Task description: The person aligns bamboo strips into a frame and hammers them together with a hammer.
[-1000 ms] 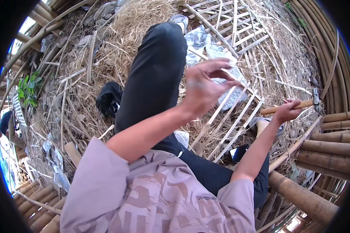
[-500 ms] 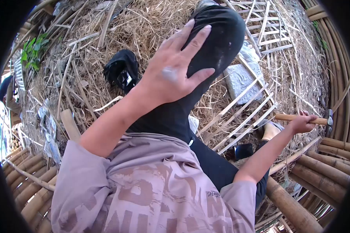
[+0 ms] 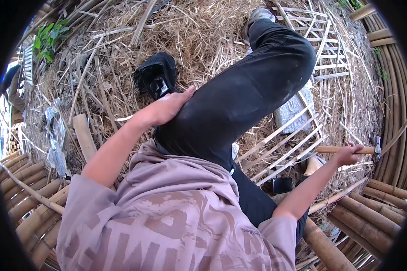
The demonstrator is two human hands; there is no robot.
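My left hand (image 3: 169, 107) lies against the side of my raised thigh in black trousers (image 3: 239, 99), with its fingers extended and partly hidden along the cloth. It holds nothing. On the right, my right hand (image 3: 348, 155) is closed around the wooden handle of a hammer (image 3: 325, 149), whose metal head points right. Left of the hammer, joined pale bamboo strips (image 3: 282, 143) lie over the straw, partly across a grey block (image 3: 291, 115). A black phone-like object (image 3: 282, 185) rests near my bent right leg.
Beyond my left hand lies a black cap-like item (image 3: 157, 74). A bamboo lattice (image 3: 328, 65) is at the upper right. Bamboo poles (image 3: 371, 221) stack at the lower right, others (image 3: 31, 194) at the lower left. Part of another person (image 3: 14, 92) shows at the far left edge.
My left hand first came down onto my raised knee, then slid back along the thigh towards my hip. That knee has swung right. The hammer is still in my right hand.
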